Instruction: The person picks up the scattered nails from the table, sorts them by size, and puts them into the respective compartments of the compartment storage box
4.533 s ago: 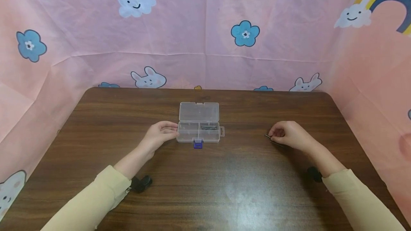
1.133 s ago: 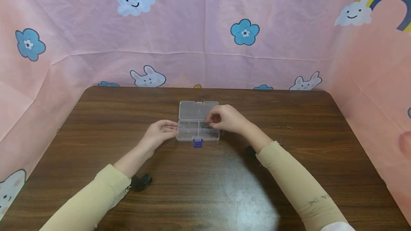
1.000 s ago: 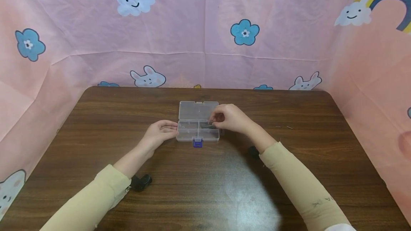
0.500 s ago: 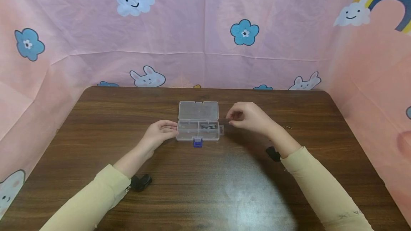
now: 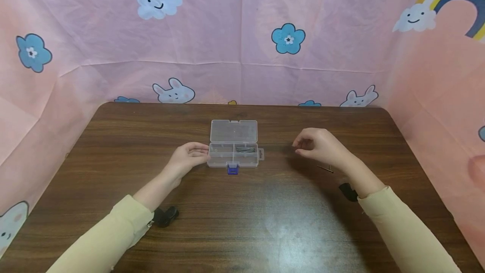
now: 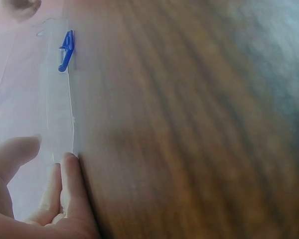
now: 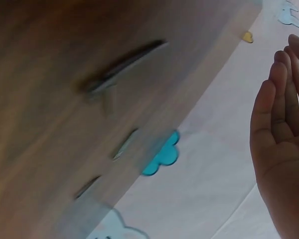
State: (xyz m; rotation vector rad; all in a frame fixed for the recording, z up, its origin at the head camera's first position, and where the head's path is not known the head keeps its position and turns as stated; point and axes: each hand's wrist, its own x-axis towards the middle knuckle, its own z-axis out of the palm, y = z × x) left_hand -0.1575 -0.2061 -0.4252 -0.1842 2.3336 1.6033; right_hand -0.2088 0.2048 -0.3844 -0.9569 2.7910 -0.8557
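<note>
An open clear plastic divided box point(image 5: 221, 165) stands on the table, its lid point(image 5: 233, 131) folded back and its blue latch point(image 5: 233, 170) at the front. Thin dark nail-like pieces point(image 5: 245, 150) lie in its back right compartment. My left hand point(image 5: 184, 159) touches the box's left end with nearly straight fingers; the left wrist view shows the fingertips point(image 6: 70, 162) right at its edge. To the right of the box, my right hand point(image 5: 322, 147) hovers with bent fingers and nothing visible between them. Beneath it lie loose nail-like metal pieces point(image 5: 325, 169), blurred in the right wrist view.
Two shorter metal pieces point(image 7: 125, 144) lie closer to the table's far edge in the right wrist view. The brown wooden table point(image 5: 242, 231) is bordered by a pink patterned cloth point(image 5: 242, 33) behind and at both sides.
My right hand reached from the right side to the box's back right compartment, then came away rightward, back toward the loose pieces. My left hand has stayed at the box.
</note>
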